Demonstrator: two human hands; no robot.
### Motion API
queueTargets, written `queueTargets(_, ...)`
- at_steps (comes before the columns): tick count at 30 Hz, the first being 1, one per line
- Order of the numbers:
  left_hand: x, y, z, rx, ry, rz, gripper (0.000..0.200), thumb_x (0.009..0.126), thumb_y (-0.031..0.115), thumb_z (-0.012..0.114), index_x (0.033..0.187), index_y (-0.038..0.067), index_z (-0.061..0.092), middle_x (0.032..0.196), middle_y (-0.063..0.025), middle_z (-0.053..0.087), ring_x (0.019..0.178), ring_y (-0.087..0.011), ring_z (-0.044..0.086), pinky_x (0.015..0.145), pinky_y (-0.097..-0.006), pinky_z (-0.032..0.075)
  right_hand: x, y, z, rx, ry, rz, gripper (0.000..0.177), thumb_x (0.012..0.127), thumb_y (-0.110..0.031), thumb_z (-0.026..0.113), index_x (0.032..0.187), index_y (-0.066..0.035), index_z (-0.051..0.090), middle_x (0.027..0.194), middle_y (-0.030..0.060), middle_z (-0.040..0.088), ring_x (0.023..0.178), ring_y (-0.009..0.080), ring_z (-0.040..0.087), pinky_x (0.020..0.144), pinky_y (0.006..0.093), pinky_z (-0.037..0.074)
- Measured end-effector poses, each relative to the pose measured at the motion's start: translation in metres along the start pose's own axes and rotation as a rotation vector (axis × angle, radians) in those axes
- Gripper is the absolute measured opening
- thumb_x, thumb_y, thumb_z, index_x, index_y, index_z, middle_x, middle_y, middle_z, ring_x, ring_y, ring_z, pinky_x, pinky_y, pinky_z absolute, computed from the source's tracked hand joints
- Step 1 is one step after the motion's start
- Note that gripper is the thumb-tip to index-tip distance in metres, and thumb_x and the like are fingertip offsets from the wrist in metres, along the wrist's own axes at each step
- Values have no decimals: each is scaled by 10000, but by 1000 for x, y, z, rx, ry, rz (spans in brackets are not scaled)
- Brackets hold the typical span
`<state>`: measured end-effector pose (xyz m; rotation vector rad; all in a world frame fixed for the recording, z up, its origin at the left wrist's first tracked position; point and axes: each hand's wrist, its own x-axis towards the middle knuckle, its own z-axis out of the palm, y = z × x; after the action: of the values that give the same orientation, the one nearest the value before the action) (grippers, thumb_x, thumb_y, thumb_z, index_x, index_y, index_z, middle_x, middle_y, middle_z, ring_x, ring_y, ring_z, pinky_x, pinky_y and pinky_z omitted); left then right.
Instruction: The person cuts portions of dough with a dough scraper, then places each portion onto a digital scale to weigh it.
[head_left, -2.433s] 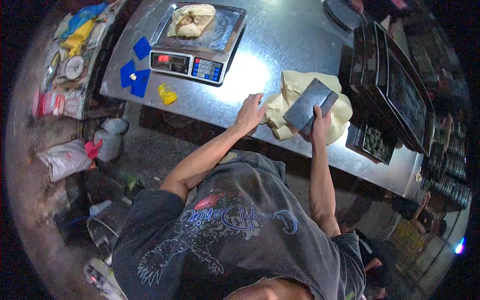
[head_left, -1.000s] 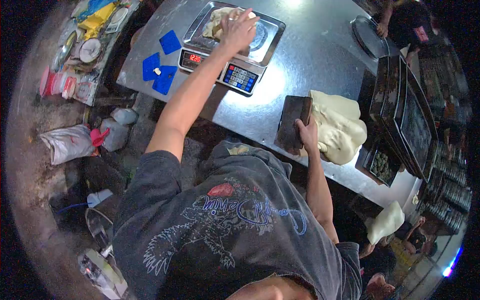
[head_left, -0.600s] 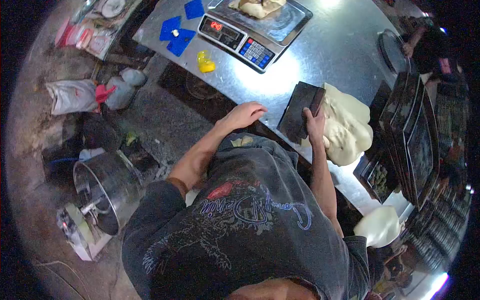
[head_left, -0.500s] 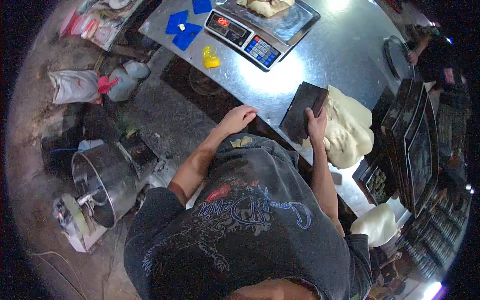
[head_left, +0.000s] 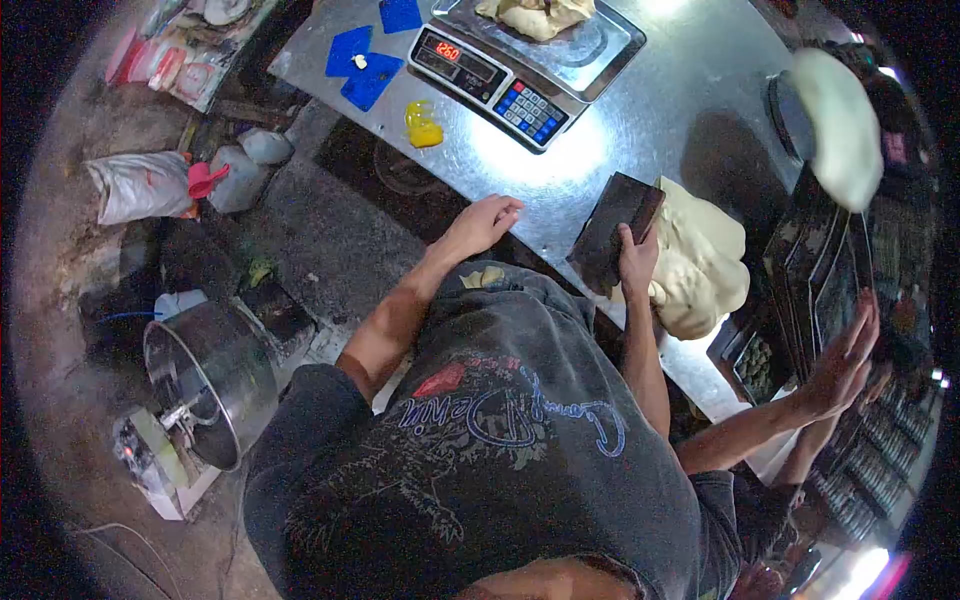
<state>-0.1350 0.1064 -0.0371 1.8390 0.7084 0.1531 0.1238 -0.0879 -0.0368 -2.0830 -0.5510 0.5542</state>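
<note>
My right hand (head_left: 637, 262) is closed on a dark flat scraper (head_left: 612, 230), held at the left side of a large pale dough mass (head_left: 705, 260) on the metal table. My left hand (head_left: 484, 226) rests at the table's near edge, its fingers loosely bent and nothing visible in it. A digital scale (head_left: 490, 85) with a lit red display carries a lump of dough (head_left: 545, 15). A yellow plastic piece (head_left: 424, 124) and blue flat pieces (head_left: 350, 52) lie left of the scale. A blurred long dough piece (head_left: 845, 130) is in the air at the right.
A co-worker's hands (head_left: 845, 365) reach in from the lower right, beside stacked dark trays (head_left: 815, 250). The metal table (head_left: 660, 110) has its near edge in front of me. On the floor at the left are a steel mixer bowl (head_left: 215, 370) and a white sack (head_left: 140, 187).
The long dough piece has gone from the lower right up to the upper right, and the co-worker's hands now show. My hands and the scraper have hardly moved.
</note>
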Motion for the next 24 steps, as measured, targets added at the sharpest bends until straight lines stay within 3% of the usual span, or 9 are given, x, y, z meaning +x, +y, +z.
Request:
queueTargets(2,15,-7,-4,25,-33,86,318,973,210,611,1232,30,643,1098,-159,682,956,-281,683,865,-387,537,3,1,-2,-92,11,4,392,916,-207,701,1199,37,585,1083,176,698,975,285,661,891,391,504)
queueTargets(5,41,-2,-12,34,-149,80,336,956,215,643,1241,36,641,1076,-134,689,937,-233,674,853,-371,539,2,-12,-21,100,-95,35,381,909,-185,701,1205,29,591,1072,149,695,956,236,649,876,362,504)
queueTargets(6,49,1,-13,35,-202,53,342,951,216,656,1244,40,642,1063,-122,693,928,-212,670,849,-363,539,1,-10,-25,140,-39,74,382,901,-162,702,1223,11,595,1069,113,687,940,195,631,855,332,506)
queueTargets(7,57,5,-12,27,-235,75,350,948,222,660,1245,39,641,1072,-120,695,934,-210,672,851,-362,540,-3,-9,-32,309,-16,117,394,900,-164,707,1235,6,591,1078,101,680,927,190,628,837,321,509)
queueTargets(9,73,17,-5,12,-308,121,366,941,234,667,1248,36,641,1089,-117,698,945,-205,676,855,-358,540,-8,-9,-41,344,164,145,405,898,-174,712,1238,8,588,1084,88,676,910,185,625,819,319,510)
queueTargets(17,104,73,52,81,-534,274,370,965,259,630,1260,36,633,1189,-172,661,1040,-284,674,915,-395,530,-31,-5,-77,578,524,192,443,891,-113,686,1293,14,551,1123,90,645,963,213,634,904,349,498)
queueTargets(21,93,86,64,68,-451,353,372,975,283,618,1252,35,631,1167,-178,654,1038,-312,654,921,-404,517,-29,4,-89,647,512,166,429,913,-104,674,1304,10,539,1134,96,642,971,214,641,878,349,523)
queueTargets(24,86,82,52,-120,-314,243,304,996,241,609,1198,21,663,1037,-122,710,946,-225,692,840,-337,540,-22,0,-82,665,434,148,376,930,-106,659,1272,6,552,1127,96,649,961,206,644,862,353,534)
